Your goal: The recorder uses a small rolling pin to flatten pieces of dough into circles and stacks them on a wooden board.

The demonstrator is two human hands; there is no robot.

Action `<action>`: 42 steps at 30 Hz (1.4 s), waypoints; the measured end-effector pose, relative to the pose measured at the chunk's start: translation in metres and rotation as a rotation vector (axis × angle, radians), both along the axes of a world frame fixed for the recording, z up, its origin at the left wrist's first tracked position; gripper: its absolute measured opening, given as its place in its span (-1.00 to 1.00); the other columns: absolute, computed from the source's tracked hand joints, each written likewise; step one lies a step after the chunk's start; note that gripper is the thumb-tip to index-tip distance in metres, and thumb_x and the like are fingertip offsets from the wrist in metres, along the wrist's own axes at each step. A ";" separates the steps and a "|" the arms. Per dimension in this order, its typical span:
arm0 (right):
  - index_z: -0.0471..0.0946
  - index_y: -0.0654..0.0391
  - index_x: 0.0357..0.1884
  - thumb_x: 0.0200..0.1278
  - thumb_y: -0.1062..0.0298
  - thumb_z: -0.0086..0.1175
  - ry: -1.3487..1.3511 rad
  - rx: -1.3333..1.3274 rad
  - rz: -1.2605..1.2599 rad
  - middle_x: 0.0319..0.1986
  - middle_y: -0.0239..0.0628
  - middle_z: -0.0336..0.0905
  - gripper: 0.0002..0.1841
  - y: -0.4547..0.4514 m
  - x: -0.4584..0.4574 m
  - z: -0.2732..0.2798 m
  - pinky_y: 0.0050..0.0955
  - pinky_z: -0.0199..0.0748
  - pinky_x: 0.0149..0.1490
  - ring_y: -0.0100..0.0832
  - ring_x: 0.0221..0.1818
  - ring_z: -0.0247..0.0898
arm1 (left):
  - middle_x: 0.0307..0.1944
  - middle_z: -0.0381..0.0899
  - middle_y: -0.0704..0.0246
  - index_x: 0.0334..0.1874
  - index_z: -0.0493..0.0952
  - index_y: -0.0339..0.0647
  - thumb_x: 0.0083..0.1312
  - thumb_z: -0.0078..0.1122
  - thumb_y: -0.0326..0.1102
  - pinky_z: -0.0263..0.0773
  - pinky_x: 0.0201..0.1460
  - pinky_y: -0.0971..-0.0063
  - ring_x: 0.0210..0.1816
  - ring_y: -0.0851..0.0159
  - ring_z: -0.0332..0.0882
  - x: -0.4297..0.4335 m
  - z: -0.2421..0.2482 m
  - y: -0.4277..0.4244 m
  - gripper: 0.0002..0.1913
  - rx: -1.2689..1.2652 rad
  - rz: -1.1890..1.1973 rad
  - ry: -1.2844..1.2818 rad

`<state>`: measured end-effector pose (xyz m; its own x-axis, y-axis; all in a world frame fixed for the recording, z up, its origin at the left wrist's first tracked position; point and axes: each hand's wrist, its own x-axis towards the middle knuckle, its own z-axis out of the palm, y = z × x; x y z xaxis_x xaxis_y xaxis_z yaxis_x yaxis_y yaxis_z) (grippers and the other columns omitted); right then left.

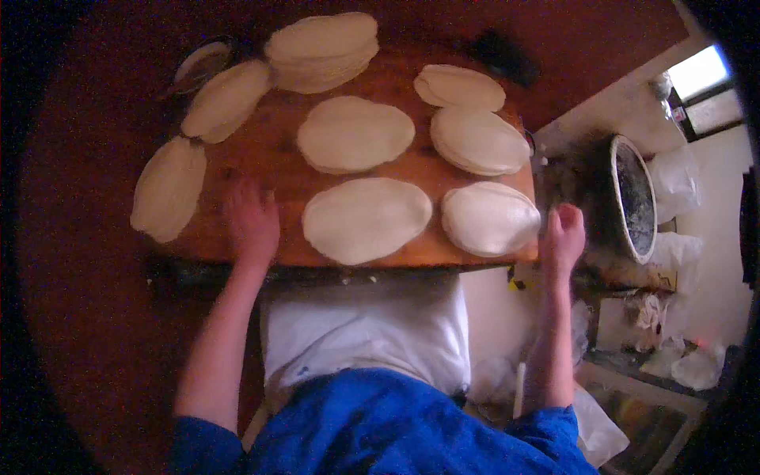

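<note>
Several pale oval flatbreads or dough rounds lie on a wooden table, some in stacks. My left hand [252, 217] is over the table's front left part, fingers apart and slightly blurred, with nothing visible in it. To its left is a long pale round [169, 190]; to its right, a large front round [367, 219]. Just past the table's right edge, my right hand [565, 237] has its fingers curled in, and no object shows in it. Nearest to that hand is the front right stack [490, 218].
A tall stack [323, 53] stands at the back, beside a dish-like object [203, 64]. Right of the table is a large round vessel [634, 199] with a pale rim and dark inside. Plastic bags [697, 365] lie on a low shelf. A dark object [504, 56] is at the back right.
</note>
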<state>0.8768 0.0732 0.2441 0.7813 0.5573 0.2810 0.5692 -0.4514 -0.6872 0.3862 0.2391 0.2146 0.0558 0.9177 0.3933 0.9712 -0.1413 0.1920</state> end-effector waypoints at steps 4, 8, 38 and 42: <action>0.57 0.16 -0.07 0.31 0.34 0.19 -0.184 0.029 0.257 -0.20 -0.04 0.66 -0.79 0.058 -0.010 0.006 -0.16 0.57 -0.03 -0.04 -0.19 0.61 | 0.27 0.45 -0.08 0.13 0.51 -0.39 0.47 0.11 -0.17 0.19 0.46 -0.06 0.35 -0.19 0.34 -0.003 -0.004 -0.023 -0.61 -0.019 0.043 0.038; 0.61 0.16 -0.16 0.31 0.28 0.14 -0.461 -0.212 0.201 -0.21 -0.02 0.67 -0.81 0.133 0.014 -0.023 0.02 0.55 -0.03 0.12 -0.12 0.59 | 0.24 0.48 -0.07 0.10 0.53 -0.37 0.47 0.11 -0.15 0.22 0.43 -0.06 0.33 -0.17 0.36 0.002 -0.011 -0.004 -0.62 0.027 0.045 0.128; 0.45 0.30 0.17 0.38 0.35 -0.01 1.598 0.762 0.402 0.16 -0.03 0.53 -0.62 0.153 -0.131 0.077 -0.07 0.41 0.39 -0.06 0.23 0.48 | 0.07 0.57 0.00 0.10 0.53 -0.30 0.40 0.18 -0.12 0.27 0.36 -0.09 0.27 -0.15 0.42 0.015 -0.063 0.037 -0.60 0.082 -0.038 0.115; 0.48 0.22 0.15 0.35 0.25 0.04 1.657 0.664 0.327 0.08 -0.04 0.60 -0.61 0.115 -0.165 0.051 0.07 0.49 0.27 -0.02 0.14 0.54 | 0.05 0.57 -0.02 0.12 0.52 -0.31 0.41 0.16 -0.12 0.27 0.35 -0.08 0.26 -0.15 0.42 0.016 -0.063 0.036 -0.60 0.102 -0.040 0.100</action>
<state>0.7123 0.1883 0.2953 0.3468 0.8606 -0.3730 -0.8162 0.0810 -0.5721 0.4026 0.2747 0.1514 0.1353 0.8696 0.4750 0.9780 -0.1941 0.0768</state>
